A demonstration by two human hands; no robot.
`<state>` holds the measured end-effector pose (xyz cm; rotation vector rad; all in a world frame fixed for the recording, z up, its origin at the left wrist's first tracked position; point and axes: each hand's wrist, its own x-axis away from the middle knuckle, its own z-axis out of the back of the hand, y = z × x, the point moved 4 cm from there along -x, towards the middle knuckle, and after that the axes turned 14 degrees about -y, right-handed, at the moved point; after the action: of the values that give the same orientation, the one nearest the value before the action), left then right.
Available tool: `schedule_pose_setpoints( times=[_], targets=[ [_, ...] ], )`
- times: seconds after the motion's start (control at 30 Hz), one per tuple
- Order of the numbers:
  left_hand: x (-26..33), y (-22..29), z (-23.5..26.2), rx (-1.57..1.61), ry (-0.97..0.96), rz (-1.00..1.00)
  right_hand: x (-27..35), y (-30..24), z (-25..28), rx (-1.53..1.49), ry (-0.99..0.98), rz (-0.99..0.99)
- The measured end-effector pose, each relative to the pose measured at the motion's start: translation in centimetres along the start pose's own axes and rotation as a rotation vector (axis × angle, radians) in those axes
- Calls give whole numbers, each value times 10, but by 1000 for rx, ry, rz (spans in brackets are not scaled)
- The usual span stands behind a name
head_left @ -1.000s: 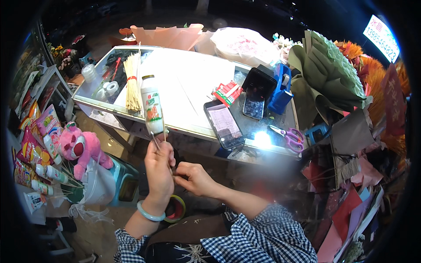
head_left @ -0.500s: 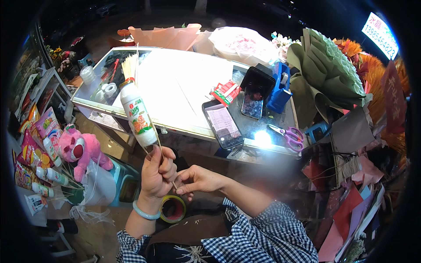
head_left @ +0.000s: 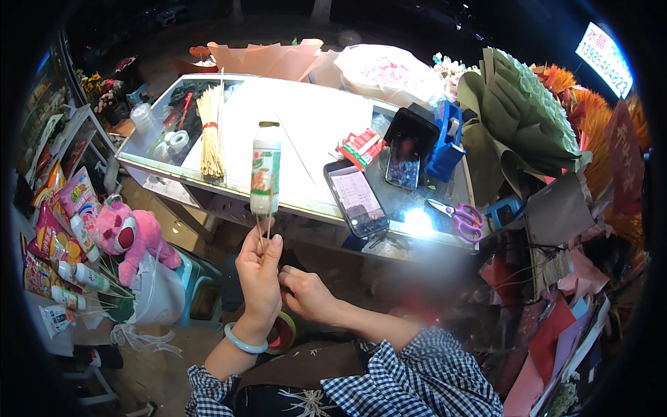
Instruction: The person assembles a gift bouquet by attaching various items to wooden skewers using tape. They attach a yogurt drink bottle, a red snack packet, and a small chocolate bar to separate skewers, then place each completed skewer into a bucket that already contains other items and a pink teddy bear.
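Note:
A white drink bottle (head_left: 265, 170) with a green and orange label stands upright on thin wooden sticks (head_left: 264, 233), in front of the table's near edge. My left hand (head_left: 258, 281) is closed around those sticks just below the bottle, with thumb and fingers pinching them. Close beside its palm, my right hand (head_left: 310, 297) has its fingers curled in; whatever they pinch is hidden. Below both hands, a roll of tape (head_left: 283, 333) is partly covered by my left wrist.
On the white-topped table (head_left: 299, 125) lie a bundle of sticks (head_left: 210, 132), two phones (head_left: 356, 198), purple scissors (head_left: 462, 221) and a blue tape dispenser (head_left: 445, 142). Wrapped bouquets (head_left: 517, 111) line the back and right. At left, a pink plush toy (head_left: 132, 233) sits by a white bucket (head_left: 158, 288).
The bottle has swung from a leftward tilt to upright and moved right, its label turned. My left hand has rolled with it; my right hand's fingers have curled in more.

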<state>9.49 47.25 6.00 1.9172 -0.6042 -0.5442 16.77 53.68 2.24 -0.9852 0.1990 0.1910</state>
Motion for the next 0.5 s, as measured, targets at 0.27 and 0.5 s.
schedule_pose_setpoints(
  times=[0.27,0.5],
  targets=[
    [-4,9,4,328,-276,114,4,5,15,-582,-270,-44],
    [-2,3,4,905,-526,186,8,-2,-1,-1175,-555,-23]
  ],
)
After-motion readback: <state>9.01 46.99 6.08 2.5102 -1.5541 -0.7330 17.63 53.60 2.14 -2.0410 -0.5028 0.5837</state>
